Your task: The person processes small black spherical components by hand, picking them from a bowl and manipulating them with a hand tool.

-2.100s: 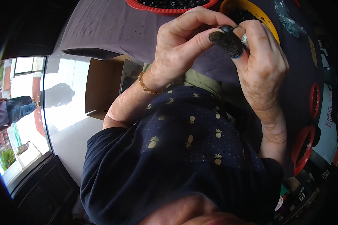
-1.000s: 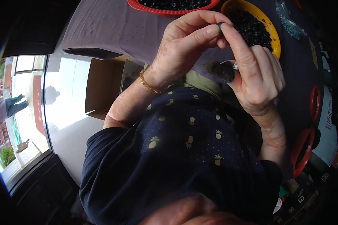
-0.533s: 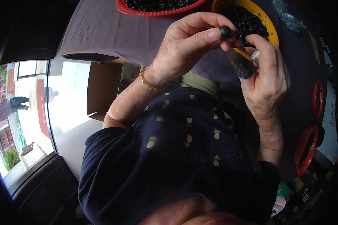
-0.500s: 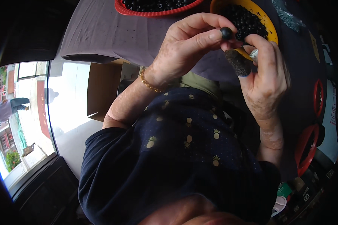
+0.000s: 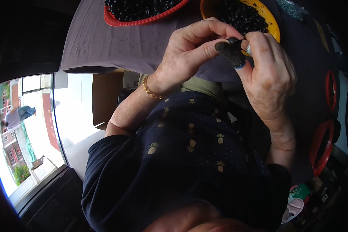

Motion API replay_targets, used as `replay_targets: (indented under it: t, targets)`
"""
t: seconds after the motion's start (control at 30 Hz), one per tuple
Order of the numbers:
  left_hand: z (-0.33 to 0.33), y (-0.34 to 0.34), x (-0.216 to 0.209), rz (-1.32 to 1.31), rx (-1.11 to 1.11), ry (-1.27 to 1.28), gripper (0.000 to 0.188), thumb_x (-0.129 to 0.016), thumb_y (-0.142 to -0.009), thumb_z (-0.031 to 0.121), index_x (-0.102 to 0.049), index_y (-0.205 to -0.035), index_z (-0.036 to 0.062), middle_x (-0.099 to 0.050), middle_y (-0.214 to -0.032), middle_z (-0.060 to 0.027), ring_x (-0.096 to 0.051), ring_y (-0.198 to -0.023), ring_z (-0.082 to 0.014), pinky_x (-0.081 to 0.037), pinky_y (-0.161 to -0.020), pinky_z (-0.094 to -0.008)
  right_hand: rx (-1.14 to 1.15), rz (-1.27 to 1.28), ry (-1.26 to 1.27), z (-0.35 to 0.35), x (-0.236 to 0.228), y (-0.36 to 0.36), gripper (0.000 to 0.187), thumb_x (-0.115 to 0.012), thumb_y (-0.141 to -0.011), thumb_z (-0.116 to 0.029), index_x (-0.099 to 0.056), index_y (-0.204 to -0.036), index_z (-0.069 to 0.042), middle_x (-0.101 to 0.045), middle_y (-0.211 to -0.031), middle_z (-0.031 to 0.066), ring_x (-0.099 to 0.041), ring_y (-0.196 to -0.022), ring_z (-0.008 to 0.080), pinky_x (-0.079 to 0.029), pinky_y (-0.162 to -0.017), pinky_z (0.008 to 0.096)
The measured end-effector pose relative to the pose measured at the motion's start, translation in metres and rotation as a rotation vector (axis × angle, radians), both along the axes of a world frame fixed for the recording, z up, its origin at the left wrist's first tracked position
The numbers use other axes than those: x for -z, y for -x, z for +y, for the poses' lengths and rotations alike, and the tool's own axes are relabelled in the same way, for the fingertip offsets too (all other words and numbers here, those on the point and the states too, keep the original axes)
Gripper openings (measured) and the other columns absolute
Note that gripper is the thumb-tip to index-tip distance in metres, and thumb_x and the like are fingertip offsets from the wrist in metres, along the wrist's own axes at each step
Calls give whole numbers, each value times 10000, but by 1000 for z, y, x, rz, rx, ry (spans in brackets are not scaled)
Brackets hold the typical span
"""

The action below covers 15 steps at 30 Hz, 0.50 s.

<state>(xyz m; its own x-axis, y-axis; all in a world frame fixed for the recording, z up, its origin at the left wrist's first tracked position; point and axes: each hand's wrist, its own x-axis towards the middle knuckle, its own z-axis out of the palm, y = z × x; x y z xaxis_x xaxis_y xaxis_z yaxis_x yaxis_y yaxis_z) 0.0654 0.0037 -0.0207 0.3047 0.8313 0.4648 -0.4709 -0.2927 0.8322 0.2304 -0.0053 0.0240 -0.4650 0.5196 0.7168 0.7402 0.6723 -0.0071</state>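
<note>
My left hand (image 5: 183, 58) pinches a small round black part (image 5: 232, 39) between thumb and forefinger. My right hand (image 5: 268, 73) is closed on a small knife (image 5: 248, 50) with a pale wrapped handle, mostly hidden by the fingers. Its thin blade lies against the black part. A dark, rough cover (image 5: 232, 54) sits on my right thumb and partly hides the part. Just beyond both hands is a yellow bowl (image 5: 274, 27) with many similar black pieces. Farther left, a red basket (image 5: 147, 21) holds more of them.
A greyish-purple cloth (image 5: 89, 46) covers the table, with dark specks on it. Clear plastic (image 5: 292, 11) lies at the far right. Two red round containers (image 5: 323, 147) are along the right side. An open cardboard box (image 5: 103, 96) stands below the table's left edge.
My right thumb has moved left and up against the black part, and the blade has come onto it. The bowl and basket appear shifted left and slightly lower in view.
</note>
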Motion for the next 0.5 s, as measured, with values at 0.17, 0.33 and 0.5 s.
replay_targets:
  t: [0.17,0.33,0.5]
  targets:
    - [4,-2,-3,66,-20,103,194,-568,-885,119,-600,-1039,7,-617,-964,-43,-587,-892,-101,-489,-797,-233,-23,55,21,3,4,-3,267,-727,-704,-224,-530,-806,-75,-484,-653,12,-546,-572,161,-458,-499,288]
    - [43,-11,17,691,-390,-298,260,-648,-784,18,-600,-1039,21,-573,-924,-75,-608,-847,-174,-520,-725,-290,83,208,173,-3,8,-15,239,-671,-791,-198,-550,-940,-56,-575,-754,28,-587,-638,177,-484,-538,282]
    - [71,-26,26,685,-636,-423,232,-648,-746,16,-624,-977,35,-569,-874,-103,-602,-785,-257,-519,-690,-336,86,222,223,-9,10,-20,158,-604,-856,-147,-563,-961,-36,-595,-777,50,-601,-678,162,-477,-544,266]
